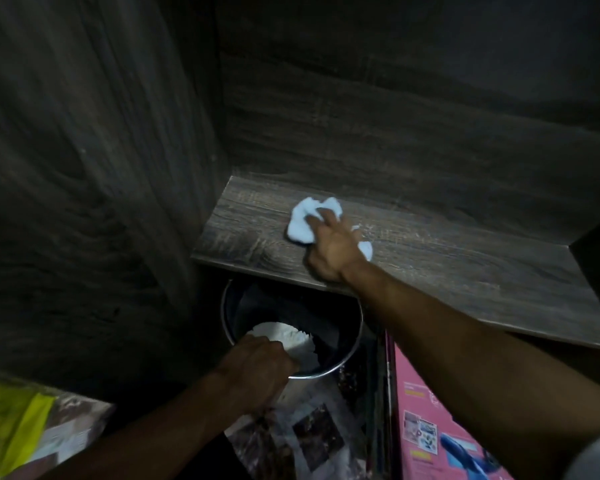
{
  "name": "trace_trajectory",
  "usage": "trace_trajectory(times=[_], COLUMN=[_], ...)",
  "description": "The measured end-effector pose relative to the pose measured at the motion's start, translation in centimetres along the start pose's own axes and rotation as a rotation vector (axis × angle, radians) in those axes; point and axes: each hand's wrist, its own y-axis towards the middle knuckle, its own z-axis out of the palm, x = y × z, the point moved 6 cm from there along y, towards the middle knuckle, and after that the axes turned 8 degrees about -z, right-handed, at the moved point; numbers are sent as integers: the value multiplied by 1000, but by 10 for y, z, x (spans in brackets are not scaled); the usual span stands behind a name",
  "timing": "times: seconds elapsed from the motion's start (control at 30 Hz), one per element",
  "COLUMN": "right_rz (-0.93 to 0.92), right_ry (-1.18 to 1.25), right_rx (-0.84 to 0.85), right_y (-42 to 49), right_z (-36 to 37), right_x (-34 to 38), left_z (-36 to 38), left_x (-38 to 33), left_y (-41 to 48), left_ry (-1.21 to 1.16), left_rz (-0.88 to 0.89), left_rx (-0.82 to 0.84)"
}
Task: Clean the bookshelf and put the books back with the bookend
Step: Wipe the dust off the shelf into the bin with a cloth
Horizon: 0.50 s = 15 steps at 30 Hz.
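**Wiping the shelf, books not yet back**

From the head view, we see our right hand (329, 251) at mid-frame pressing a white cloth (303, 223) onto the dark shelf board (465, 271), fingers spread fairly flat over it rather than gripping. Our left hand (253, 368), lower centre, curls round a crumpled white wad (284, 337) inside the bin (223, 306) just under the shelf's front edge. A pink box (420, 410) stands at lower right. The board's long axis runs from centre towards the right edge, so most of it lies rightward of the cloth, nearer our right hand. We see no books or bookend on it.
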Motion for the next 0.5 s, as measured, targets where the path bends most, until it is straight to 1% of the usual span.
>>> trace_trajectory(times=[0.03, 0.13, 0.23, 0.3, 0.37, 0.47, 0.5], right_rz=[-51, -164, -211, -229, -245, -280, -282], right_ry=[-21, -56, -46, -13, 54, 295, 372], right_rx=[12, 55, 105, 136, 169, 188, 161], right_y=[0, -7, -14, -20, -26, -37, -42], right_z=[4, 11, 13, 13, 14, 10, 4], right_x=[12, 33, 41, 44, 45, 44, 44], left_z=[0, 2, -4, -13, -9, -11, -15], left_x=[-1, -1, 0, -6, -12, -15, -19], left_y=[-1, -3, -5, -6, -6, -6, -3], left_ry=[15, 16, 3, 15, 26, 44, 33], left_rz=[-10, -20, -50, -18, 11, -16, -37], left_rx=[25, 8, -15, -68, -111, -193, -141])
